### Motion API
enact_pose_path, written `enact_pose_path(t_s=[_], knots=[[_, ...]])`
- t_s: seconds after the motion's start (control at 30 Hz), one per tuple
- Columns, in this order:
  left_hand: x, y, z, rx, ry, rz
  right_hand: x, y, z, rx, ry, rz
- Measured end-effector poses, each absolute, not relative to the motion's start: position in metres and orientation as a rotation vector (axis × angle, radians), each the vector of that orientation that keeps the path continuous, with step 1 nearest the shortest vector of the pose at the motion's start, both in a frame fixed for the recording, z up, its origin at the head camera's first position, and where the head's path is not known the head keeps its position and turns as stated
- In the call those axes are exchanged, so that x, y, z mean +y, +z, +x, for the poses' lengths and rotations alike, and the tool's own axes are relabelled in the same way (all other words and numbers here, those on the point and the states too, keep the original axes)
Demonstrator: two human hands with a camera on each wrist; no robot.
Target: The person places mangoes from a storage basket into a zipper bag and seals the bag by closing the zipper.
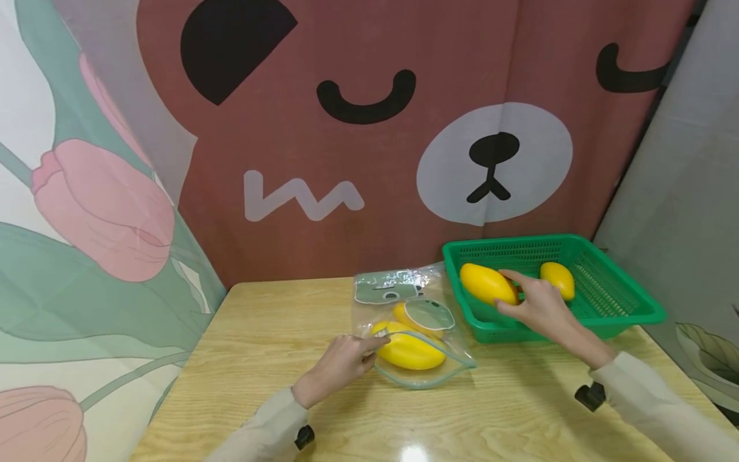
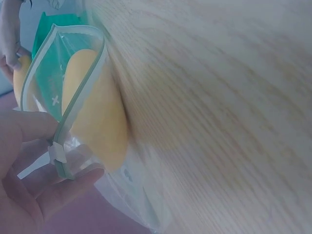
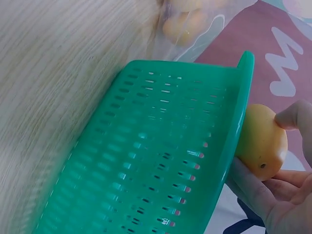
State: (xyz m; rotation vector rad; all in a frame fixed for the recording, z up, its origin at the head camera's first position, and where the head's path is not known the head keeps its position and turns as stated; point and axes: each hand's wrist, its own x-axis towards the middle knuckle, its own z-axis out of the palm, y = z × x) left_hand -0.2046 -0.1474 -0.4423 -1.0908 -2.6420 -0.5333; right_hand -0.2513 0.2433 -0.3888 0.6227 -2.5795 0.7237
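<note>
My left hand (image 1: pixel 342 367) pinches the zip edge of a clear zip bag (image 1: pixel 369 308) near its white slider (image 2: pixel 58 152). The bag lies on the table with its mouth spread apart. Inside it, a yellow mango (image 1: pixel 408 346) lies near the mouth, and another yellow fruit (image 1: pixel 404 314) sits deeper, partly behind a green print. My right hand (image 1: pixel 543 308) grips a second mango (image 1: pixel 489 283) between thumb and fingers, over the left part of the green basket (image 1: pixel 612 319). In the right wrist view this mango (image 3: pixel 263 141) shows above the basket's rim.
One more mango (image 1: pixel 557 281) lies in the basket, to the right of my right hand. The basket stands at the table's back right, beside the bag. A curtain with a bear print (image 1: pixel 381 244) hangs behind the wooden table (image 1: pixel 260 340).
</note>
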Motion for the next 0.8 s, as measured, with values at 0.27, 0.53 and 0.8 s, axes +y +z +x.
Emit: enact_pose_path(t_s=[0.27,0.53,0.8], knots=[[-0.148,-0.442,-0.204,-2.638,-0.528,-1.083,0.238,-0.389,-0.246,-2.544,0.764,0.656],[-0.147,-0.442,-0.204,-2.618,-0.542,-1.102,0.233,-0.388,-0.237,-2.528,0.826,0.663],[-0.146,-0.440,-0.203,-2.653,-0.569,-1.087,0.229,-0.386,-0.231,-2.538,0.857,0.664]])
